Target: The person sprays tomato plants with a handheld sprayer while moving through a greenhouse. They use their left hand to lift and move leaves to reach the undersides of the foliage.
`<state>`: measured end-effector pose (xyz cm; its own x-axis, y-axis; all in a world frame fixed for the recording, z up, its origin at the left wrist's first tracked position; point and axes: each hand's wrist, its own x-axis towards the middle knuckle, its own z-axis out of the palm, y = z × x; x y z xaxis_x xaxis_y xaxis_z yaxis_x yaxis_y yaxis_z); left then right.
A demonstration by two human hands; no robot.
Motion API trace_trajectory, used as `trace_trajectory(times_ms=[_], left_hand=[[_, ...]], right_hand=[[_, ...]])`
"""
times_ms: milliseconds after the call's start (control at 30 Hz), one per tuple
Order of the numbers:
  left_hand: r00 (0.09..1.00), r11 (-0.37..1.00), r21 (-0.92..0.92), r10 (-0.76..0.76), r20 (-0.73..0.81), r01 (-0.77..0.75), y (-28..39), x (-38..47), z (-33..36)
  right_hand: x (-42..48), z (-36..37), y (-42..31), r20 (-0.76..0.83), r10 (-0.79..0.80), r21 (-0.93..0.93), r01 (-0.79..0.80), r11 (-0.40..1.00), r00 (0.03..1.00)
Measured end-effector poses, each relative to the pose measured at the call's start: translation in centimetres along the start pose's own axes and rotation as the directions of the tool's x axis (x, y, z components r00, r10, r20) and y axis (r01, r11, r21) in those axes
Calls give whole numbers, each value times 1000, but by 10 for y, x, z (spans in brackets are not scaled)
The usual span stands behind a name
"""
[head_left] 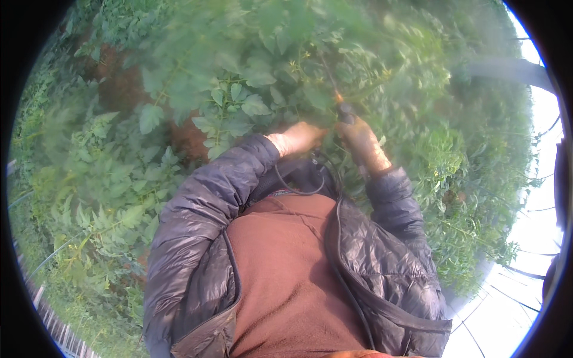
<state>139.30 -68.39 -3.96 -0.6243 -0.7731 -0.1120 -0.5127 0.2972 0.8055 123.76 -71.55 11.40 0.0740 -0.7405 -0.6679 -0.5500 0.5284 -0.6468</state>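
Observation:
My right hand [360, 138] is closed around the black grip of what looks like a spray lance [344, 111]. Its collar is orange, and a thin rod runs forward from it into the leaves. Close by on the left, my left hand [302, 136] is held in front of my waist with its fingers curled. Foliage and blur hide whether it grips anything. A dark hose [301, 193] loops below both hands, against my waist. Leafy tomato plants [233, 96] with small yellow flowers [295, 67] surround the hands and the rod.
Reddish-brown soil [190, 134] shows between the plants on the left. More dense foliage [429, 147] rises close on my right. A grey curved bar [510, 74] crosses at the upper right, with thin lines against the bright background. Haze blurs parts of the view.

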Motion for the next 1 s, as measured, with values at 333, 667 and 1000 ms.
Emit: trace_trajectory(times_ms=[333,667,1000], left_hand=[[998,985,-161,-52,39,58,31,-20,-43],[903,543,-726,-327,280,422,25,-8,-21],[948,943,-333,87,306,21,42,30,-53]], right_hand=[[16,12,21,116,58,134,-74,988,992],[20,8,65,331,-129,274,36,961,935],[2,-14,54,269,-138,425,11,905,953]])
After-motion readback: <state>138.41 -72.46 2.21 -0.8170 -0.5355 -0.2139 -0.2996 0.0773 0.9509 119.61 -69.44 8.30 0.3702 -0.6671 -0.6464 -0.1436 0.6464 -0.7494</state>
